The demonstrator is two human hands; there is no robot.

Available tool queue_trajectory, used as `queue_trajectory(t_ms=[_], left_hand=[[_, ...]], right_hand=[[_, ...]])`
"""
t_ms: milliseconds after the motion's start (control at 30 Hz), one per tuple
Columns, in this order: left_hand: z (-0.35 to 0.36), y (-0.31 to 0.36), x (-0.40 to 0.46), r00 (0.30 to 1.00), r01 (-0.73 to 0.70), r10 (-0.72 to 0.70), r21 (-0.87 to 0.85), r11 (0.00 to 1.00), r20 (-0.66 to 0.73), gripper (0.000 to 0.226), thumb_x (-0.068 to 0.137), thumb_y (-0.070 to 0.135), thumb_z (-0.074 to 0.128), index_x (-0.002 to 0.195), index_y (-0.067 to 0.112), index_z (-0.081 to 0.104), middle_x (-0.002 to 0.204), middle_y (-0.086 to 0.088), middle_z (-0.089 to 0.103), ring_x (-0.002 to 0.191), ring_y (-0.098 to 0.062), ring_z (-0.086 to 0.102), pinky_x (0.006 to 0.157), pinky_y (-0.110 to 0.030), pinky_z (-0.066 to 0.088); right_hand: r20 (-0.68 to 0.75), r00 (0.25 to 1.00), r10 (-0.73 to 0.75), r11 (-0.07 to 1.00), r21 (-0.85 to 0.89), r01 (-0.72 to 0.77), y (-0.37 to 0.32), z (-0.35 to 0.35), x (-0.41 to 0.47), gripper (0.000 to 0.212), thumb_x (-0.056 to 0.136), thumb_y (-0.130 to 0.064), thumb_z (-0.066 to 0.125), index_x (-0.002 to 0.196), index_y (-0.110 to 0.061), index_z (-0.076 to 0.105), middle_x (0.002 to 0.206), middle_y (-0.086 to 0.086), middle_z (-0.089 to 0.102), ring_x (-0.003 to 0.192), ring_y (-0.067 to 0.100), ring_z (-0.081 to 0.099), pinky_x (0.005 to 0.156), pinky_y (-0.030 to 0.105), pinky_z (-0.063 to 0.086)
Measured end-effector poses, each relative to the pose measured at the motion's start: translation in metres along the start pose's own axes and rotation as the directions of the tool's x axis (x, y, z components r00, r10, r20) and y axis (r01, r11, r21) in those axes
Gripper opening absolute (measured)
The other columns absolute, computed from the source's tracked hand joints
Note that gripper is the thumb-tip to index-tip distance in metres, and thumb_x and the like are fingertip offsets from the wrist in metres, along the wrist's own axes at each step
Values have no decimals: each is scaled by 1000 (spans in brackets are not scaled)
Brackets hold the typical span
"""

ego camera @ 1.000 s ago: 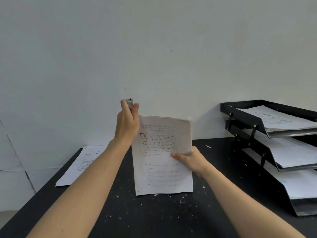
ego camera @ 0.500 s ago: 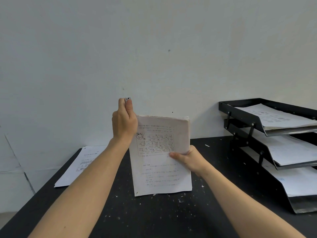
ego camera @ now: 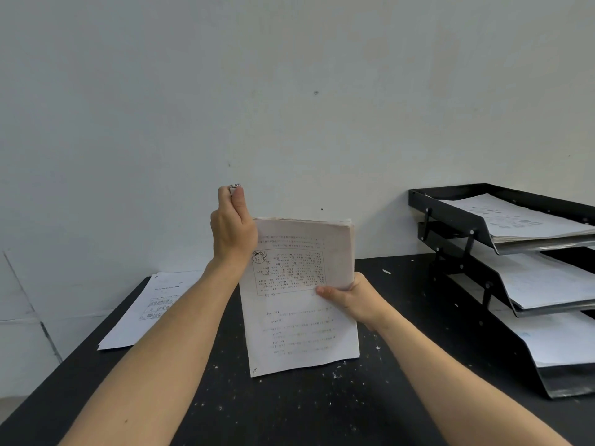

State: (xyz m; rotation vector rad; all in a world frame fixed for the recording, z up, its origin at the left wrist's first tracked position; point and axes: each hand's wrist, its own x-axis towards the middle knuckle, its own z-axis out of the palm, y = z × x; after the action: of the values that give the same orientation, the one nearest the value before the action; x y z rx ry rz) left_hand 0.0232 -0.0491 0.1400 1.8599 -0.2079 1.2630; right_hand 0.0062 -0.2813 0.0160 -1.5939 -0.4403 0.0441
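The left hand (ego camera: 233, 226) has edged left, its thumb now closed over a small metal object (ego camera: 235, 186) at the top-left corner of the paper stack (ego camera: 299, 317). The right hand (ego camera: 354, 300) pinches the stack's right edge, standing it upright on the tabletop (ego camera: 289, 413). The sheets look light and floppy, so they are best gripped by both side edges.

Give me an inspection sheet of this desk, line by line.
Surface: black table, flecked with white specks.
Job's things: paper stack held upright, printed page facing the camera; small metal object above its top left corner, too small to identify.
Clutter: loose sheets lying at the table's left; three-tier tray at right, paper in each tier.
Hands: left hand grips the small metal object; right hand grips the stack's right edge.
Cables: nothing seen.
Surroundings: plain grey wall behind the table.
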Motion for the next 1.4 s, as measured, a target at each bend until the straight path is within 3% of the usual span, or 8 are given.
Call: queue_trajectory(t_ms=[333,433,667,800,933,1100,1233,1400], left_hand=[[-2,-2,0,1000,8,-7,-32,999,20,28,111,29,29,90,13,39,58,8,39,45,-5,40,44,-19,28],[-8,2,1,1000,10,-8,-81,997,29,29,111,31,26,92,14,40,60,5,53,53,-7,55,49,-19,38],[-33,13,30,893,301,-424,-496,814,-154,31,108,38,22,90,19,39,70,-7,63,54,-17,58,54,-25,48],[-49,-4,22,894,401,-441,-297,867,-80,36,108,41,25,99,12,45,78,1,58,52,-8,54,54,-24,45],[-55,-54,-13,867,475,-480,64,877,137,43,102,50,29,100,13,50,83,-7,59,67,-25,63,75,-44,56],[-49,-99,-72,714,149,-492,578,802,498,34,104,57,32,99,28,50,95,-5,65,79,-28,63,76,-38,52],[-42,-108,-109,598,-218,-443,668,712,668,32,104,55,37,112,28,52,112,-3,69,96,-26,66,79,-37,50],[-33,-109,-130,459,-354,-533,697,624,711,34,100,58,44,112,28,57,116,1,69,106,-22,66,92,-36,44]], right_hand=[[-8,1000,2,1000,-4,-2,-1,0,2,26,94,-16,75,120,-14,75,119,2,77,108,26,75,92,50,62],[-25,1000,-4,1000,5,5,-5,-1,3,25,94,-14,74,120,-14,74,118,2,78,107,24,76,93,49,62],[-40,999,30,1000,-7,-30,-5,-5,1,27,93,-15,76,120,-12,74,118,6,78,105,29,76,90,52,62],[-45,998,47,999,-9,-47,-11,-9,-3,26,94,-14,74,120,-13,73,117,4,78,103,28,77,86,47,64],[-46,997,67,998,1,-67,-15,-17,-10,32,93,-16,75,124,-14,71,121,4,76,106,28,76,89,50,63],[-54,994,93,996,20,-92,-20,-23,-17,33,93,-16,75,125,-15,71,122,3,76,107,27,75,91,53,62],[-69,991,113,994,-4,-114,-23,-27,-18,35,92,-19,76,127,-17,69,123,3,76,109,29,75,95,59,58],[-70,992,106,994,5,-106,-28,-32,-20,36,93,-18,75,129,-16,69,125,5,75,112,30,74,97,60,57]])
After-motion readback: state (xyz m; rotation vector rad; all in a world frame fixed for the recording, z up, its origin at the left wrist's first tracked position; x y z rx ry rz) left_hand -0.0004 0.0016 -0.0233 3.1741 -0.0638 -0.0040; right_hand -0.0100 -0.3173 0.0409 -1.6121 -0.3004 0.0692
